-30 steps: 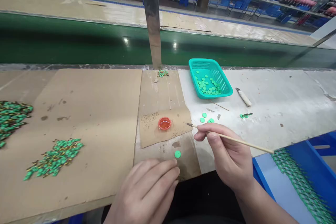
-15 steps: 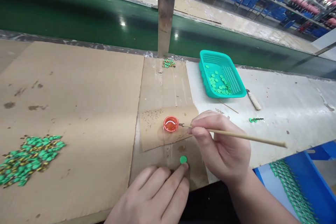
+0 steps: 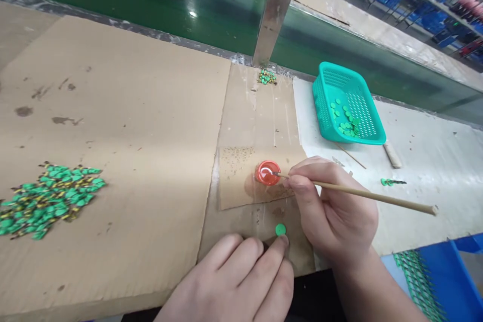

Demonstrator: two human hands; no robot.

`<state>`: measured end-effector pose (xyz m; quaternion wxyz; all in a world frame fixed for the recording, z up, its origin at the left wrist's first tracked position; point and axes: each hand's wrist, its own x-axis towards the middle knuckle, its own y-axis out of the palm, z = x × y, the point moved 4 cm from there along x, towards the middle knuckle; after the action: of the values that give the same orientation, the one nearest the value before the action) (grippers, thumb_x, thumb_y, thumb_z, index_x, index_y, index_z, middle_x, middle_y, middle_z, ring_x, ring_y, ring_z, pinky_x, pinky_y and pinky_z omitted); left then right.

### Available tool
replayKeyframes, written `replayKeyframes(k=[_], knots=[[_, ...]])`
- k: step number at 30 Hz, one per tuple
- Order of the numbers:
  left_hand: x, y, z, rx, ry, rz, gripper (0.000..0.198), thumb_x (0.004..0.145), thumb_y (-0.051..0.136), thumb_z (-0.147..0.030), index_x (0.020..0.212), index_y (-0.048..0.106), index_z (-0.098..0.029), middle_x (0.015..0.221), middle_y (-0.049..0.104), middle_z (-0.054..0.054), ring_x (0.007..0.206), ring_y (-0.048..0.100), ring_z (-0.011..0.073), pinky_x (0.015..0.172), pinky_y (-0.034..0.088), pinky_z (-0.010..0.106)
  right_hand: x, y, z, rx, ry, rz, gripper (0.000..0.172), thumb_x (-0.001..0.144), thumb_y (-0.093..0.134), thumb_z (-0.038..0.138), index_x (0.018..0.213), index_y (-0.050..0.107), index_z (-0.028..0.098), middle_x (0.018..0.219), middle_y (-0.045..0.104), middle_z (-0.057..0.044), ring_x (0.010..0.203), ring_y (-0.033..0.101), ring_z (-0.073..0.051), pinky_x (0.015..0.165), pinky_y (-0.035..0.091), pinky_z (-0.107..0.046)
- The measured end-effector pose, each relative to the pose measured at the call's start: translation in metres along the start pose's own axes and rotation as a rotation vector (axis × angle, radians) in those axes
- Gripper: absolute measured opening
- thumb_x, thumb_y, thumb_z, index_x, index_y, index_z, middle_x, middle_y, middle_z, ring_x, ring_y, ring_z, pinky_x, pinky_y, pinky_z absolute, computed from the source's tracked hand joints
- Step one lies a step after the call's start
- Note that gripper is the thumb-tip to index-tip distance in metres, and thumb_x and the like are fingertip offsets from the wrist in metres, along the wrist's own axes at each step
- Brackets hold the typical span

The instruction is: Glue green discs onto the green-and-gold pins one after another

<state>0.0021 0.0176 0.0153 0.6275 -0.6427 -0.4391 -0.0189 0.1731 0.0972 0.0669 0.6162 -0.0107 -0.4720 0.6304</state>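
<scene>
My right hand (image 3: 334, 211) pinches a thin paintbrush (image 3: 377, 198) with a pale wooden handle. Its dark tip reaches over the rim into a small red cup (image 3: 258, 177) of shiny reddish liquid. The cup stands on a speckled piece of cardboard (image 3: 236, 191). Closer to me, one fingertip of my left hand (image 3: 241, 276) rests on the lower edge of a flat green disc (image 3: 280, 229), holding it on the cardboard. The other left fingers are bent close together, their tips hidden beneath the hand.
At the right back stands a turquoise basket (image 3: 320, 105) with several green discs. A pile of green, yellow and dark pieces (image 3: 56, 196) lies left; a smaller pile (image 3: 267, 77) is near the metal post (image 3: 277, 10). A white-handled tool (image 3: 392, 155) and thin stick (image 3: 351, 156) lie right.
The brush tip has gone from just beside the cup to inside its rim. My left fingertip stays on the green disc. The whole view has shifted and tilted slightly.
</scene>
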Motion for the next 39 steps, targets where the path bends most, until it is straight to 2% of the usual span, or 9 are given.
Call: replayKeyframes(k=[7, 22, 33, 39], knots=[[-0.0012, -0.0017, 0.0014, -0.001, 0.006, -0.008, 0.023, 0.118, 0.057, -0.014, 0.112, 0.078, -0.020, 0.119, 0.087, 0.002, 0.092, 0.068, 0.0230, 0.087, 0.054, 0.045, 0.0005, 0.0011, -0.0010, 0.002, 0.000, 0.001, 0.013, 0.116, 0.071, 0.012, 0.107, 0.073, 0.022, 0.090, 0.077, 0.003, 0.082, 0.074, -0.013, 0.078, 0.059, -0.029], [-0.0012, -0.0019, 0.0002, -0.007, -0.004, 0.000, 0.021, 0.115, 0.060, -0.013, 0.111, 0.079, -0.019, 0.117, 0.086, 0.004, 0.093, 0.066, 0.0235, 0.086, 0.053, 0.045, 0.0010, 0.0011, 0.0002, -0.012, 0.029, -0.008, 0.016, 0.117, 0.070, 0.018, 0.103, 0.073, 0.025, 0.084, 0.077, 0.001, 0.077, 0.076, -0.018, 0.070, 0.059, -0.034], [0.0031, 0.0003, 0.0004, -0.017, -0.011, 0.002, 0.021, 0.115, 0.059, -0.011, 0.109, 0.079, -0.018, 0.116, 0.086, 0.005, 0.092, 0.065, 0.0238, 0.085, 0.053, 0.044, -0.0010, -0.0020, -0.0019, 0.007, 0.071, -0.015, 0.013, 0.116, 0.072, 0.018, 0.104, 0.073, 0.023, 0.087, 0.078, 0.002, 0.077, 0.075, -0.014, 0.073, 0.059, -0.029], [0.0005, 0.0013, -0.0003, -0.009, -0.003, -0.014, 0.021, 0.115, 0.060, -0.011, 0.109, 0.079, -0.018, 0.116, 0.086, 0.005, 0.091, 0.066, 0.0239, 0.085, 0.053, 0.045, 0.0021, 0.0009, -0.0015, -0.004, 0.071, -0.015, 0.015, 0.116, 0.071, 0.017, 0.103, 0.073, 0.025, 0.086, 0.078, 0.002, 0.076, 0.076, -0.016, 0.071, 0.060, -0.032]])
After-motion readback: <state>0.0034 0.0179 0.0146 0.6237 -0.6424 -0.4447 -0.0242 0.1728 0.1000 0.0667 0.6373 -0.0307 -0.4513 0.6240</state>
